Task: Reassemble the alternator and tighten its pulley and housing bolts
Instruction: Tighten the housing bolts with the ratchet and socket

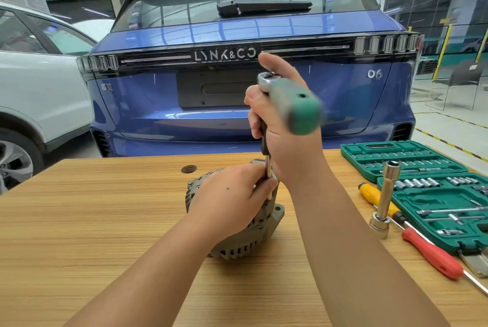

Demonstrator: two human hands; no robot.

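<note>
A grey finned alternator (248, 239) sits on the wooden table (79, 221) in the middle of the view. My left hand (232, 200) lies over its top, and its fingers pinch the thin steel extension bar (268, 168) that stands upright on the housing. My right hand (285, 136) grips the black upper part of that bar just below the ratchet head. The ratchet (290, 99) has a chrome head and a grey-green handle that points toward me and looks blurred. The bolt under the bar is hidden by my left hand.
An open green socket set case (412, 157) lies at the right of the table. Beside it are a long chrome socket (385, 200), a yellow-handled screwdriver (375, 194) and a red-handled one (433, 255). A blue car (237, 36) stands behind the table, a white car (39, 75) at left.
</note>
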